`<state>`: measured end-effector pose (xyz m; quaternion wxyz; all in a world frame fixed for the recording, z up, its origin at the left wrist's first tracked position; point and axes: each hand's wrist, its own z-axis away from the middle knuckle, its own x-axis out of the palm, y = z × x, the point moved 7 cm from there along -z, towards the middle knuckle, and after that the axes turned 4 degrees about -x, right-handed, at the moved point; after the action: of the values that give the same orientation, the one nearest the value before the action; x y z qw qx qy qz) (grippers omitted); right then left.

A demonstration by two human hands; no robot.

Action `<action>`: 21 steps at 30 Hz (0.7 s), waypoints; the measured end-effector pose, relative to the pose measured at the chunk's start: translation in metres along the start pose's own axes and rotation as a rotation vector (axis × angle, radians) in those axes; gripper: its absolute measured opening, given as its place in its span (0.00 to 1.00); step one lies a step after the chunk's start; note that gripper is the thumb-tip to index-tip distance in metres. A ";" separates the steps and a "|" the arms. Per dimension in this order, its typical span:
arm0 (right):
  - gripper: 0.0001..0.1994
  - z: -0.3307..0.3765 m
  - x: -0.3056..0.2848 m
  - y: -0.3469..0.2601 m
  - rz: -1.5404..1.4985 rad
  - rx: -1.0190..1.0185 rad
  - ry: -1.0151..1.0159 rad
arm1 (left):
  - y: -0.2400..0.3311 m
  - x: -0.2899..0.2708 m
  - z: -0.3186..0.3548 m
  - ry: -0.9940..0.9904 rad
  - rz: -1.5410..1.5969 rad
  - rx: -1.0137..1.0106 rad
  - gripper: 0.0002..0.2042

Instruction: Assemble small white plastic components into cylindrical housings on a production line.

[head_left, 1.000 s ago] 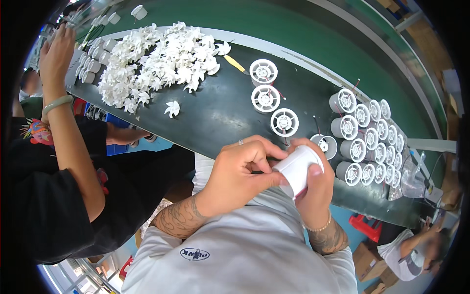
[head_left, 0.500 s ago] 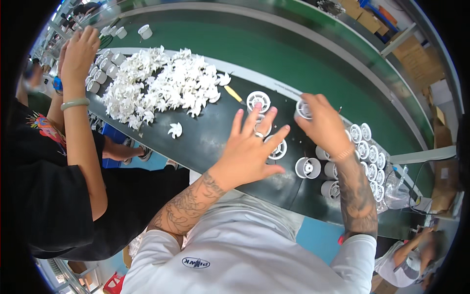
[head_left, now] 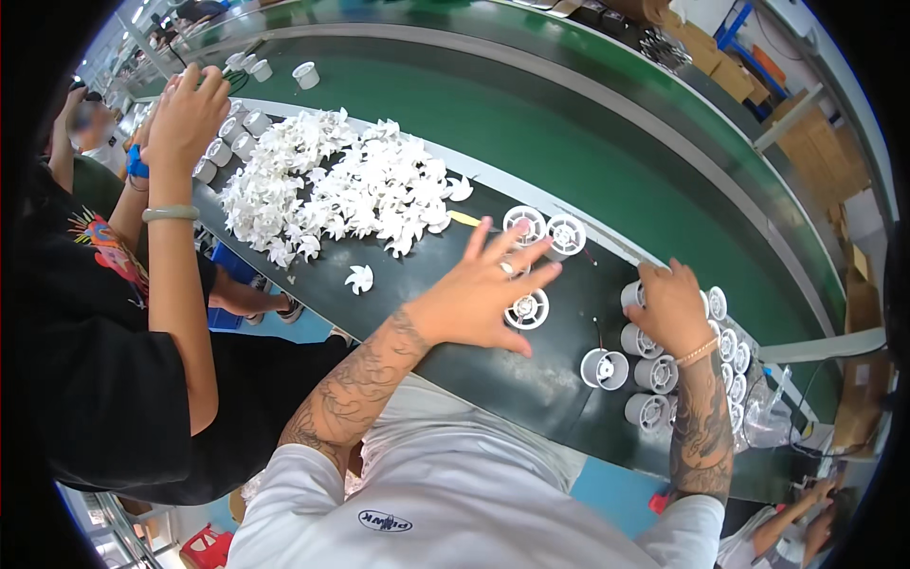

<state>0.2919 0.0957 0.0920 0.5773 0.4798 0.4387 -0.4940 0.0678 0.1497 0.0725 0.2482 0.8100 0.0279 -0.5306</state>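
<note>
My left hand (head_left: 479, 294) lies flat on the dark worktop (head_left: 408, 284), fingers spread, its tips beside three white round fan housings (head_left: 548, 234); one housing (head_left: 528, 310) sits just under the fingers. My right hand (head_left: 671, 305) is curled over a white cylinder (head_left: 633, 295) at the edge of a cluster of several white cylinders (head_left: 654, 375). A single white impeller (head_left: 358, 278) lies alone left of my left hand.
A big heap of white impellers (head_left: 341, 194) covers the worktop's left part. A green conveyor belt (head_left: 531, 123) runs behind it. A neighbour's arm (head_left: 175, 247) with a bracelet reaches up at the left toward more white cylinders (head_left: 232, 142).
Both hands held a white cylinder near my body a second ago. They have since parted: the left now lies open by the housings, the right has moved to the cylinder cluster.
</note>
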 end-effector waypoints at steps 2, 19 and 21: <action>0.30 -0.002 0.014 0.002 -0.111 -0.007 -0.013 | -0.027 -0.036 0.022 0.211 0.172 -0.180 0.39; 0.29 0.086 -0.054 -0.063 -1.110 0.072 0.547 | -0.079 -0.049 0.151 0.435 -0.173 -0.691 0.13; 0.33 0.097 -0.005 -0.092 -1.544 -0.022 0.408 | -0.074 -0.042 0.146 0.378 -0.089 -0.672 0.11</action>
<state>0.2035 -0.0041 0.1004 -0.0149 0.1158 0.7489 -0.6523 -0.0968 0.1610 0.0359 0.4668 0.7651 0.2806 -0.3436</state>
